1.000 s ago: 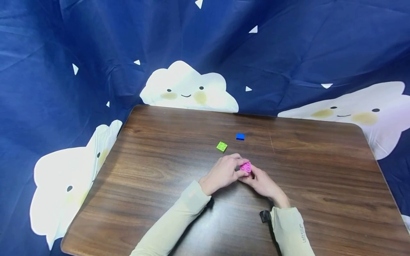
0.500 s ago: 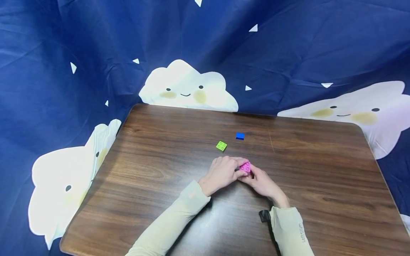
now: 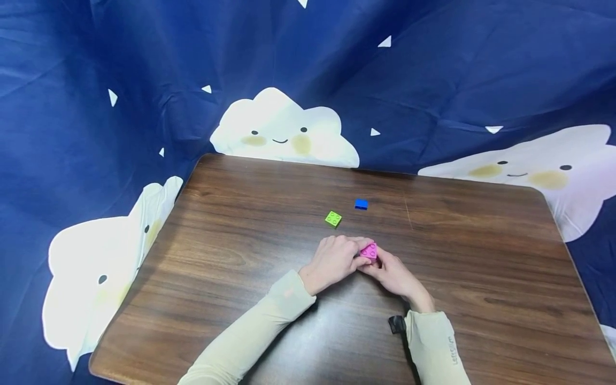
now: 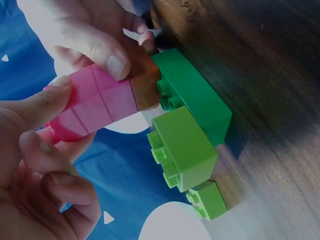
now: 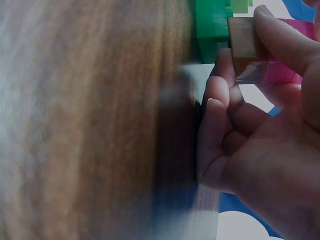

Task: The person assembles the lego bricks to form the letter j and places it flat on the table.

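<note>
My left hand (image 3: 334, 259) pinches the top of a stack of pink bricks (image 4: 95, 100), between thumb and fingers. The right hand (image 3: 397, 274) grips the stack lower down, its thumb over the pink and brown bricks. A brown brick (image 4: 145, 80) forms the lower end of the stack, close to a dark green brick (image 4: 195, 95); whether they are joined is hard to tell. Beside the dark green brick stands a light green brick (image 4: 185, 147), studs up. From the head view, only the pink top (image 3: 369, 251) shows between the hands; the dark green brick is hidden.
On the wooden table (image 3: 240, 214), a small light green brick (image 3: 333, 218) lies beyond the left hand. A blue brick (image 3: 361, 204) sits farther back, to its right. A dark blue cloud-print curtain (image 3: 409, 80) hangs behind the table.
The left hand's raised fingers have come down and drawn slightly closer together over the first half second. The stack, the right hand and the loose bricks stay about where they were.
</note>
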Tool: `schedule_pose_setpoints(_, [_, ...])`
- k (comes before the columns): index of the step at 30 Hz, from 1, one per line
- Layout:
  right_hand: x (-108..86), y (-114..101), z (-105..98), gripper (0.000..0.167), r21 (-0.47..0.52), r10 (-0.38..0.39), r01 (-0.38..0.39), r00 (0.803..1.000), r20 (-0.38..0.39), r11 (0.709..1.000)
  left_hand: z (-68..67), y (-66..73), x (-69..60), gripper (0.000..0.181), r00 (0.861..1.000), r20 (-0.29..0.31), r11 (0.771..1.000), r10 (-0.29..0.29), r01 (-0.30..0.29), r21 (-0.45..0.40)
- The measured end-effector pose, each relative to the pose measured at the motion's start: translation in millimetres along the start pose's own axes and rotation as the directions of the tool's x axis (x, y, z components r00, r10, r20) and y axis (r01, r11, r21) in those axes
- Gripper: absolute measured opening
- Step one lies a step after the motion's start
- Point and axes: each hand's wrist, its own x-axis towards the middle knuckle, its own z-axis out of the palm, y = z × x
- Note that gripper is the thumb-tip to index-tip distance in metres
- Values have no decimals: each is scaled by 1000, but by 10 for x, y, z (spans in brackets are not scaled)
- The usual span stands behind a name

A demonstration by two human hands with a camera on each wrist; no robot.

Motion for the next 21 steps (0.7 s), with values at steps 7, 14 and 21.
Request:
schedule_pose_setpoints(7, [13,28,10,47,16,15,-15,1000,3,1000,15,-5,-9,42,1000,-12,1000,15,-15,13])
schedule_pose_setpoints(14, [12,31,37,47,24,1,-1,1000,-5,1000,63,-36,-30,45,999,-39,997,-25,22,-68])
schedule_pose_setpoints(21, [3,28,24,50,26,9,-9,1000,1,1000,133,-61,-32,48,998,-49,986,-50,41,-160])
